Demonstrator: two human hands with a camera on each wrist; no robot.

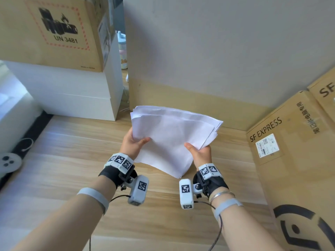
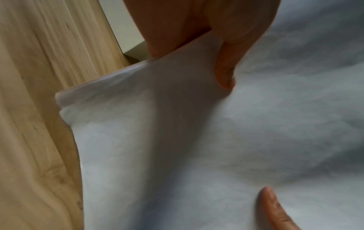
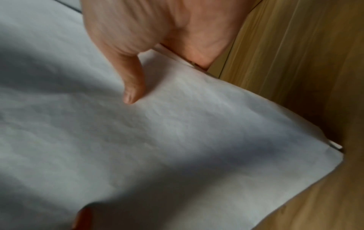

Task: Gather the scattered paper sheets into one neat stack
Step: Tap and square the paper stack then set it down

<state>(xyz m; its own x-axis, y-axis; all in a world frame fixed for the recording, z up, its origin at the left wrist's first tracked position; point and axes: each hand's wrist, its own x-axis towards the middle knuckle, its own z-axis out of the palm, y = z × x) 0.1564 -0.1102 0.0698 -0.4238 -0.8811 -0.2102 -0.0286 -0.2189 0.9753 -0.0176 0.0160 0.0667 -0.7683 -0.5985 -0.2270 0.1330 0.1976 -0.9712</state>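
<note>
A loose bundle of white paper sheets (image 1: 170, 138) hangs in the air above the wooden table (image 1: 63, 178), its edges fanned and uneven. My left hand (image 1: 133, 143) grips the bundle's left edge, thumb on top and fingers hidden beneath. My right hand (image 1: 198, 151) grips the right edge the same way. The left wrist view shows the sheets (image 2: 197, 140) with my thumb pressing on top. In the right wrist view my thumb lies on the top sheet (image 3: 177, 140), and a near corner of the bundle sticks out over the table.
A white box (image 1: 72, 95) with a brown carton (image 1: 50, 33) on top stands at the back left. SF Express cartons (image 1: 293, 160) line the right side. A grey controller (image 1: 8, 163) lies at the left edge. A wall panel (image 1: 217, 51) closes the back.
</note>
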